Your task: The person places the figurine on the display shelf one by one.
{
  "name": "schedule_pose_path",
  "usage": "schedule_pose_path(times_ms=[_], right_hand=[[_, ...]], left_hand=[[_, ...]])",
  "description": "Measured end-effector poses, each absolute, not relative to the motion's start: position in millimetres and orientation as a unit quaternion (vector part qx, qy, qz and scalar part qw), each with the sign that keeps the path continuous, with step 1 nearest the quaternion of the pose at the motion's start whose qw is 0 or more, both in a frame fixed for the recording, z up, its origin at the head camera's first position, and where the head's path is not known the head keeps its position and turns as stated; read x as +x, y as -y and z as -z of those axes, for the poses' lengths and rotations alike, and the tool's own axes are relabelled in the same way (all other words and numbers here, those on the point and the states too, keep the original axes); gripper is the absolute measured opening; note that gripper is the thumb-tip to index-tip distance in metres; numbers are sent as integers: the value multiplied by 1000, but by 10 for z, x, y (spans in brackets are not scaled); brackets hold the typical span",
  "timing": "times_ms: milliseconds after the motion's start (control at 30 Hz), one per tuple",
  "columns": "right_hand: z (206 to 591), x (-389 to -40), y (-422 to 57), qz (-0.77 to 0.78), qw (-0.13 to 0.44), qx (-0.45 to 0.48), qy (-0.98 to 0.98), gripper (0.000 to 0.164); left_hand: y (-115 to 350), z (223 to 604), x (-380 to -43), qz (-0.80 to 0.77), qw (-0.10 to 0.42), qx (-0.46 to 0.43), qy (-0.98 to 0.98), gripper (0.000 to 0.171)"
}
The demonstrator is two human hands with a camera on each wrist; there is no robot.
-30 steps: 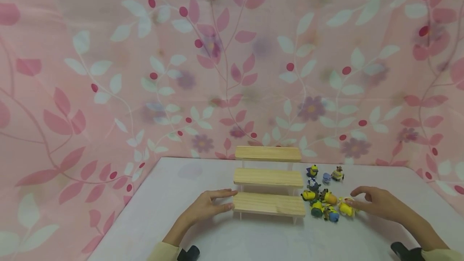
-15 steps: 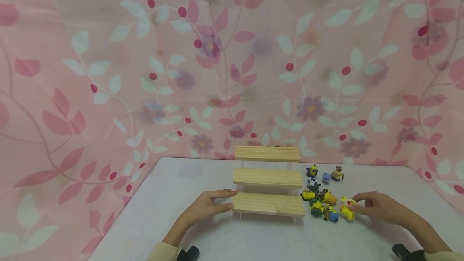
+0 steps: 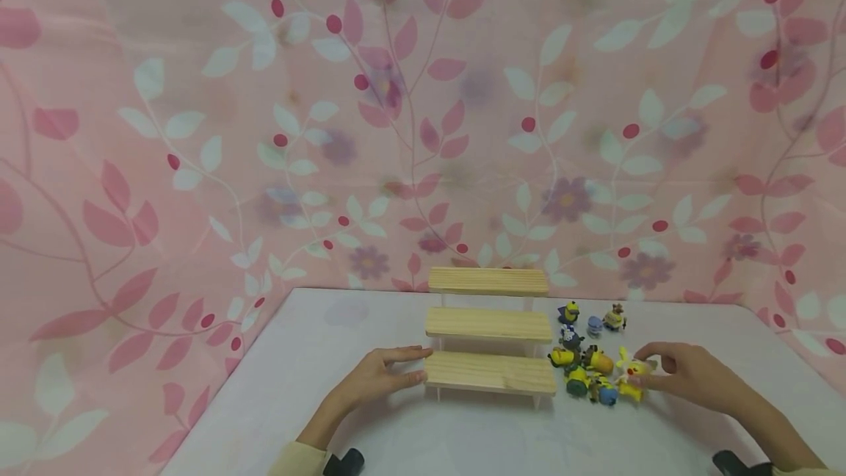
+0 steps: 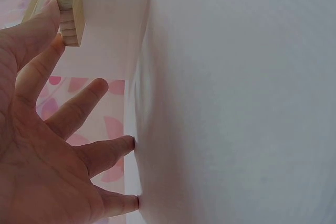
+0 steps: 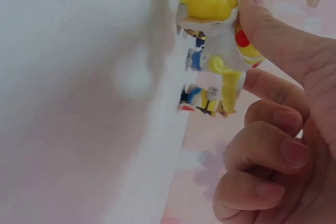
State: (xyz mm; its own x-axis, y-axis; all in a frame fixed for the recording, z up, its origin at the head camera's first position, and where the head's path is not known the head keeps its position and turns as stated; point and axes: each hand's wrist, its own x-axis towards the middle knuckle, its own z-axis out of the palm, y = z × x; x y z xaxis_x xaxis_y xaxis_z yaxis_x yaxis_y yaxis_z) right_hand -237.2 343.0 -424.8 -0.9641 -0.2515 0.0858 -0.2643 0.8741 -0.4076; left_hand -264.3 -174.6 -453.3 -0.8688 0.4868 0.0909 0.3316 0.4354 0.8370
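Note:
My right hand [image 3: 694, 369] pinches a yellow-and-white toy figurine [image 3: 636, 375] between thumb and forefinger. In the right wrist view this figurine [image 5: 212, 3] has long yellow parts and a red spot; the other fingers curl beside it. Close to its left lies a cluster of small yellow figurines [image 3: 577, 380], some with blue parts. My left hand [image 3: 377, 374] has its fingers spread and touches the left end of the lowest board [image 3: 489, 373] of a three-tier wooden shelf. The left wrist view has thumb and forefinger at that board end [image 4: 71, 19].
The middle board [image 3: 489, 323] and top board [image 3: 489, 280] rise stepwise behind the lowest. Behind the cluster stand more figurines, among them a small blue one [image 3: 595, 325] and a brownish-yellow one [image 3: 616, 317]. A pink floral curtain [image 3: 396, 131] hangs behind the white table [image 3: 357, 432].
My right hand has taken hold of the yellow-and-white figurine, drawn it slightly away from the cluster and turned it more upright. My left hand stays at the shelf.

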Motion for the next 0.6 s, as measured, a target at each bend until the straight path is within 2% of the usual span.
schedule_pose_path(times_ms=[367,600], right_hand=[[4004,-2262,-3223,-175,88,116,974,54],[3824,-2215,-3002,-173,132,132,967,51]], left_hand=[[1739,4526,-2651,-469,83,241,-846,41],[1743,4513,-2642,-478,86,239,-841,41]])
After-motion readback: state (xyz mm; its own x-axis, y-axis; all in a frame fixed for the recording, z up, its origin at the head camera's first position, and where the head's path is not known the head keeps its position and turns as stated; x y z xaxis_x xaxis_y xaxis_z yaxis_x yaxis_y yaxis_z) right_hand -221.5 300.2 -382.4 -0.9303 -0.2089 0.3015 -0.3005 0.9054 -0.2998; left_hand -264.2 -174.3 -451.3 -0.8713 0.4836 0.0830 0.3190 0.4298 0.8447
